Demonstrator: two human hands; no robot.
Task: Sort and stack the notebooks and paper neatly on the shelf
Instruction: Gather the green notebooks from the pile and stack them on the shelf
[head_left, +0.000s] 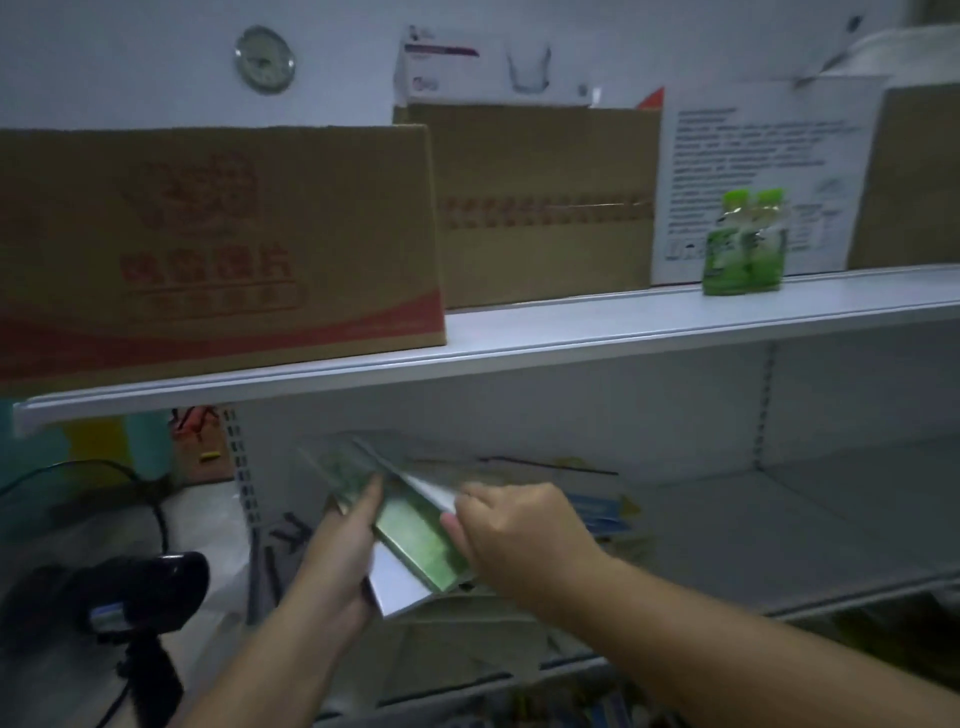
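I am looking at white metal shelving against a pale wall (130, 62) in dim light, and the picture is soft with blur.

My view sits just above the two hands, both reaching in over the lower shelf (779, 499). The left hand (340, 556) has its fingers curled round the left edge of a bundle of green notebooks (415, 535) and holds it from below and from the side. The right hand (524, 530) grips the bundle's right edge, fingers bent over it and knuckles towards me. The bundle is tilted and held off the shelf. Its long axis runs on a diagonal, with the far end pointing to the back left corner of the lower shelf and the near end towards the shelf's front edge. A white sheet (400, 592) lies under the green covers on the same slant and sticks out at the near end. I cannot tell how many notebooks are in the bundle.

Beyond the right hand, loose papers (597, 512) with some blue print lie flat near the back edge of the lower shelf.

On the upper shelf (571, 338) a cardboard box (218, 249) with red print stands at the left end. A second cardboard box (545, 208) stands behind it, further back. A white printed carton (753, 156) stands to the right, and a pack of green bottles (743, 244) is upright at the front edge. A round dial (265, 60) hangs on the wall.

Left of the shelving, a black camera (150, 587) sits low with a dark cable (156, 514) looping above it.
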